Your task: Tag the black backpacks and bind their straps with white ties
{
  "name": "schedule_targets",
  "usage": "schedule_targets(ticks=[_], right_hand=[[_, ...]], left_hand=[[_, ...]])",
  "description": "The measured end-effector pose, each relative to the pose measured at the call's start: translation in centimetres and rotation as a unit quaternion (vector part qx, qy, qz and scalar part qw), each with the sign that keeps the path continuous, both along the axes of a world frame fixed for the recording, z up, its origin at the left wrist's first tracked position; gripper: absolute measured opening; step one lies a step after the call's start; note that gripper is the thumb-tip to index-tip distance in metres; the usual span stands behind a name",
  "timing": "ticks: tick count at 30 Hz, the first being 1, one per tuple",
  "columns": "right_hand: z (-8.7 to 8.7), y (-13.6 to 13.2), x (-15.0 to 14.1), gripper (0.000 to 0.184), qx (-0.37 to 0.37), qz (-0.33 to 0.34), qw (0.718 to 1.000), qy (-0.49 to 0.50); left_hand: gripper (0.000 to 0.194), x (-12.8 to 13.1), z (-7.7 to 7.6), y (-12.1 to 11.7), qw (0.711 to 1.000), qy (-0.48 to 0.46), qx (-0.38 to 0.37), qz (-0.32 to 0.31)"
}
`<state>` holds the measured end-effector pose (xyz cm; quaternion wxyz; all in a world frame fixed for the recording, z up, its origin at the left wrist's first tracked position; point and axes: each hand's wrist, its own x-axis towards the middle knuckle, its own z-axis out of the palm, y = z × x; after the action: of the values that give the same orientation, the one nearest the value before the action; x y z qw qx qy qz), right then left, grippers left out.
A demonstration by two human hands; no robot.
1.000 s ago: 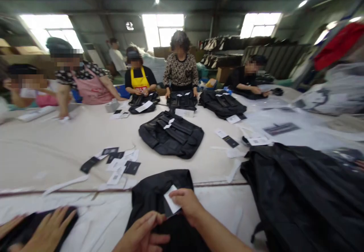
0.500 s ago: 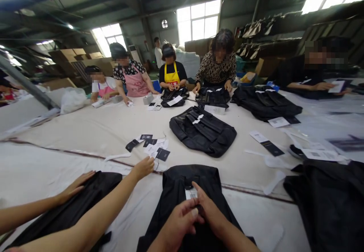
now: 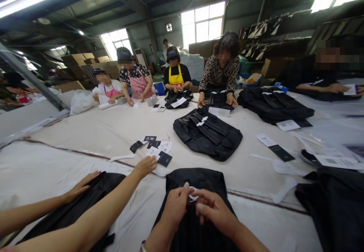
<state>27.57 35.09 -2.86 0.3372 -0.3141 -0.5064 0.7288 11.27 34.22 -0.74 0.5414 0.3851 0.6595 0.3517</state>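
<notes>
the broad desk (image 3: 113, 130), covered in pale, creased cloth, carries a soft, dull black bag (image 3: 199, 176) with rounded top corners, beneath both hands. the left hand (image 3: 174, 206) has fingers pinched together on a small white tag (image 3: 193, 195). the right hand (image 3: 214, 210) curls at the tag's other side; whether its fingers clamp it, i cannot tell.

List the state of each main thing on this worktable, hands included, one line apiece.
Black fabric bag under the hands: lying flat, partly covered.
Small white paper tag: between both hands, partly hidden.
Left hand: fingers closed on the tag.
Right hand: fingers curled, grip unclear.
Black fabric bag mid-table: lying down, straps up.
Black and white rectangular cards: loose, overlapping.
</notes>
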Motion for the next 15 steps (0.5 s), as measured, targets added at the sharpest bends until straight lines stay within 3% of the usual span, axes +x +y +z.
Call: schedule_targets(ticks=[3, 6, 9, 11, 13, 15], right_hand=[[1.7, -1.1, 0.1, 0.036, 0.089, 0.084, 0.989, -0.081], [2.0, -1.0, 0.6, 0.035, 0.055, 0.007, 0.998, -0.028], [0.4, 0.1, 1.6, 0.037, -0.086, -0.169, 0.980, 0.062], [-1.3, 0.9, 2.3, 0.043, -0.139, -0.228, 0.963, 0.020], [-3.0, 1.5, 2.6, 0.050, -0.117, -0.220, 0.966, -0.076], [-4.1, 1.9, 2.4, 0.057, -0.020, -0.207, 0.964, -0.168]], left_hand=[[0.064, 0.3, -0.1, 0.1, 0.998, -0.061, -0.021, 0.001], [0.064, 0.3, -0.2, 0.2, 0.990, -0.134, -0.034, 0.018], [0.057, -0.6, -0.2, 0.3, 0.976, -0.178, -0.076, 0.102], [0.048, -1.6, 0.2, 0.5, 0.963, -0.194, -0.106, 0.153], [0.043, -2.5, 1.1, 0.8, 0.962, -0.190, -0.103, 0.166], [0.042, -3.0, 2.9, 1.5, 0.970, -0.175, -0.068, 0.152]])
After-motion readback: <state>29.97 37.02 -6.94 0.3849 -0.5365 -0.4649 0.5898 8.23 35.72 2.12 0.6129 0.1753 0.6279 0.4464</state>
